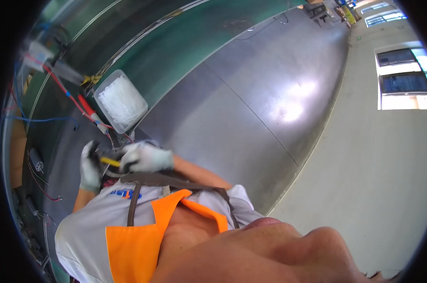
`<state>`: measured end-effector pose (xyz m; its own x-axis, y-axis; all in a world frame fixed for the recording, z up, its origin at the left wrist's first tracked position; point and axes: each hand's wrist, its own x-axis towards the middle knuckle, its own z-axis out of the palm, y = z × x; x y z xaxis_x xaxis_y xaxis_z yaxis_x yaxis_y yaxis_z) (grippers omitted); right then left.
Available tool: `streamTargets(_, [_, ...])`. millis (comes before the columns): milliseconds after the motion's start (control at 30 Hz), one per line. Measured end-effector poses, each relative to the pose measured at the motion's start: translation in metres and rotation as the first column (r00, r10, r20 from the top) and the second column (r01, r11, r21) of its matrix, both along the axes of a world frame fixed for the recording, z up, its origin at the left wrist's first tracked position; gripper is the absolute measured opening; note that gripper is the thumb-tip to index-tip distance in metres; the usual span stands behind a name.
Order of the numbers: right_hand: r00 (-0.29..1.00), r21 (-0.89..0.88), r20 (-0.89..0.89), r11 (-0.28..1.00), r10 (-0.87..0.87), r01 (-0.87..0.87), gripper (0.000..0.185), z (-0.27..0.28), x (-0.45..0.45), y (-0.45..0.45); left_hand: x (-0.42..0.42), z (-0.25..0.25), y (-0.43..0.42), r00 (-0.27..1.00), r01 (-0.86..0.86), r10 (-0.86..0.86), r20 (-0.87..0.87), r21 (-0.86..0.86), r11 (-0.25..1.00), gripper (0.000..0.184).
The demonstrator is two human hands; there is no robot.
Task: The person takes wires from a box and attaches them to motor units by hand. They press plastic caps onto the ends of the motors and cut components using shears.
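Both hands are close together in front of my chest, in white gloves with dark finger parts. My right hand (147,158) is closed around a tool with a yellow handle part (110,162); its working end is blurred, so I cannot tell its kind. My left hand (89,167) is just left of it, fingers curled, and what they grip is hidden and smeared. A thin pale wire (108,172) loops between the hands. Just beyond them stands a clear plastic bin (144,104) of white strip-like pieces (121,101).
A red-handled tool (87,104) with red and blue lines hangs left of the bin. Small motors (36,160) with loose wires lie on the grey surface at left. A blue cable (46,119) crosses there. A pale wall with windows (404,78) rises on the right.
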<state>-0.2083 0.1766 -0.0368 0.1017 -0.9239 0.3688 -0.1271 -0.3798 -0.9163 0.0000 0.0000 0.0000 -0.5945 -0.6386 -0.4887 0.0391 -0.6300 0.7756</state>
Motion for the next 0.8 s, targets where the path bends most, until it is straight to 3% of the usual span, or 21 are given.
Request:
streamTargets(33, [1.000, -0.019, -0.013, 1.000, -0.011, 0.011, 0.033, -0.005, -0.006, -0.008, -0.029, -0.001, -0.003, 0.997, -0.049, 0.050, 0.055, -0.021, 0.999, 0.035])
streamTargets(67, [0.992, -0.013, 0.066, 0.994, -0.107, 0.108, 0.036, -0.019, -0.025, -0.014, -0.057, -0.001, -0.010, 0.997, 0.060, -0.054, 0.054, -0.106, 0.993, 0.030])
streamTargets(100, [0.916, 0.213, 0.321, 0.961, -0.241, 0.178, 0.040, 0.051, -0.017, 0.107, -0.070, 0.074, 0.099, 0.967, 0.096, -0.071, 0.247, -0.091, 0.991, 0.031])
streamTargets(133, [0.926, 0.372, 0.252, 0.912, -0.279, 0.174, 0.050, 0.076, -0.066, 0.108, -0.116, 0.082, 0.100, 0.974, 0.150, -0.114, 0.197, -0.179, 0.972, 0.029])
streamTargets(167, [0.926, 0.282, 0.076, 0.899, -0.369, 0.335, 0.060, 0.088, -0.109, 0.105, -0.166, 0.085, 0.102, 0.979, 0.185, -0.154, 0.133, -0.265, 0.946, 0.028])
streamTargets(200, [0.920, 0.345, -0.145, 0.852, -0.365, 0.393, 0.063, 0.105, -0.156, 0.104, -0.215, 0.077, 0.104, 0.983, 0.182, -0.175, 0.052, -0.306, 0.934, 0.028])
streamTargets(233, [0.879, 0.426, -0.343, 0.779, -0.332, 0.460, 0.066, 0.116, -0.192, 0.112, -0.259, 0.079, 0.120, 0.981, 0.191, -0.172, 0.088, -0.306, 0.933, 0.028])
streamTargets(300, [0.835, 0.380, -0.426, 0.769, -0.348, 0.514, 0.064, 0.093, -0.259, 0.128, -0.343, 0.080, 0.145, 0.973, 0.223, -0.197, 0.117, -0.287, 0.932, 0.028])
streamTargets(367, [0.728, 0.183, -0.406, 0.731, -0.553, 0.657, 0.060, 0.058, -0.337, 0.161, -0.443, 0.089, 0.167, 0.917, 0.397, -0.362, 0.166, -0.298, 0.868, 0.033])
streamTargets(433, [0.714, 0.452, -0.314, 0.562, -0.626, 0.692, 0.061, 0.054, -0.429, 0.229, -0.546, 0.072, 0.185, 0.777, 0.630, -0.614, 0.141, -0.203, 0.750, 0.044])
streamTargets(467, [0.693, 0.667, -0.286, 0.381, -0.662, 0.640, 0.056, 0.080, -0.476, 0.270, -0.597, 0.060, 0.198, 0.676, 0.737, -0.701, 0.227, -0.204, 0.645, 0.057])
streamTargets(500, [0.577, 0.718, -0.329, 0.199, -0.747, 0.667, 0.056, 0.086, -0.513, 0.320, -0.650, 0.062, 0.219, 0.605, 0.796, -0.728, 0.324, -0.246, 0.552, 0.057])
streamTargets(533, [0.359, 0.652, -0.269, 0.105, -0.894, 0.751, 0.057, 0.066, -0.541, 0.381, -0.696, 0.067, 0.241, 0.573, 0.810, -0.752, 0.326, -0.363, 0.460, 0.054])
streamTargets(567, [0.183, 0.698, -0.289, -0.076, -0.940, 0.712, 0.053, 0.071, -0.566, 0.435, -0.746, 0.078, 0.263, 0.495, 0.863, -0.814, 0.304, -0.284, 0.418, 0.049])
streamTargets(600, [-0.016, 0.728, -0.302, -0.242, -0.953, 0.641, 0.048, 0.077, -0.591, 0.490, -0.795, 0.090, 0.286, 0.431, 0.881, -0.849, 0.306, -0.347, 0.322, 0.047])
streamTargets(700, [-0.406, 0.596, -0.493, -0.639, -0.769, 0.487, 0.043, 0.057, -0.637, 0.641, -0.928, 0.075, 0.331, 0.310, 0.830, -0.894, 0.322, -0.551, 0.089, 0.044])
streamTargets(733, [-0.582, 0.584, -0.419, -0.698, -0.697, 0.415, 0.040, 0.029, -0.647, 0.693, -0.976, 0.083, 0.344, 0.233, 0.886, -0.865, 0.445, -0.463, 0.001, 0.044])
streamTargets(767, [-0.497, 0.494, -0.694, -0.847, -0.521, 0.197, 0.040, 0.036, -0.672, 0.718, -1.023, 0.084, 0.355, 0.242, 0.889, -0.862, 0.445, -0.457, 0.014, 0.044])
streamTargets(800, [-0.478, 0.478, -0.732, -0.866, -0.486, 0.149, 0.040, 0.008, -0.697, 0.763, -1.076, 0.080, 0.374, 0.240, 0.903, -0.848, 0.472, -0.429, 0.017, 0.045])
